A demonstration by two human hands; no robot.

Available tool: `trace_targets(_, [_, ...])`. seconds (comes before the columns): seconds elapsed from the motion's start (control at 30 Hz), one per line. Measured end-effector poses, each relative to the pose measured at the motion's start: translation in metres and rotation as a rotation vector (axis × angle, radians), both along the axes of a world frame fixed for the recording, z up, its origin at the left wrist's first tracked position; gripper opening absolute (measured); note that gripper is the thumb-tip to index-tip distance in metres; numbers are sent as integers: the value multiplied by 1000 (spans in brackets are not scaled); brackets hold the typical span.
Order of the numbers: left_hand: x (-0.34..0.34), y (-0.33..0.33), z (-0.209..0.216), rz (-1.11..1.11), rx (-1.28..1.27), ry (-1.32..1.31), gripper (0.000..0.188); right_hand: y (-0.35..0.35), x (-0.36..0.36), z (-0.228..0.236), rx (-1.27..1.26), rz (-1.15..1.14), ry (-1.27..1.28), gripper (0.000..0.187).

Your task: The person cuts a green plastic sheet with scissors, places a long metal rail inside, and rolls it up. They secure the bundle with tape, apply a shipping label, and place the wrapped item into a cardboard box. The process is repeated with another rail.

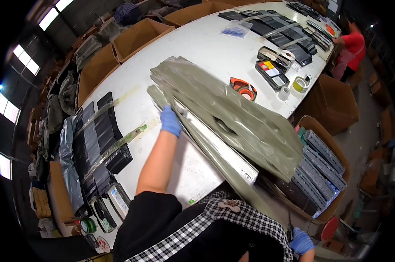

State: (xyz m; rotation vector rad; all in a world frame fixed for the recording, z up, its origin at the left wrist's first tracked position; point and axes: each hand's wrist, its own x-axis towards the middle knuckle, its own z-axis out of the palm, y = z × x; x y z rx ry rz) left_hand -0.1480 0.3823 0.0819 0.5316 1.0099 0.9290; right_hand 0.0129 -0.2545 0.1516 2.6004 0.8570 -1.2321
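A stack of olive-green plastic sheets (223, 105) lies across the white table (193, 39) and hangs over its near edge. My left hand (170, 121), in a blue glove, is closed on a folded strip of olive plastic (206, 150) beside the stack. This strip runs down toward my body and is parted from the stack by a bare band of tabletop. My right hand (301, 241), also gloved in blue, is low at my right side, away from the table. Its fingers are curled; a small dark thing shows next to them, too unclear to name.
A carton (346, 174) of grey wrapped bundles stands at the right edge. Orange tape dispenser (244, 90), tape roll (300, 84) and black tray (271, 74) sit beyond the stack. Black plastic bags (103, 135) lie taped at left. A person in red (353, 46) stands far right.
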Motion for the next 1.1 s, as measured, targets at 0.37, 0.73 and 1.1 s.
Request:
trace_targets(0.37, [-2, -47, 12, -654, 213, -122, 28, 254, 94, -33, 509, 23, 31, 49])
trace_targets(0.73, [116, -342, -68, -970, -225, -649, 45, 306, 123, -103, 635, 24, 421, 33])
trace_targets(1.1, [129, -344, -75, -831, -400, -349, 37, 294, 88, -52, 915, -56, 129, 58])
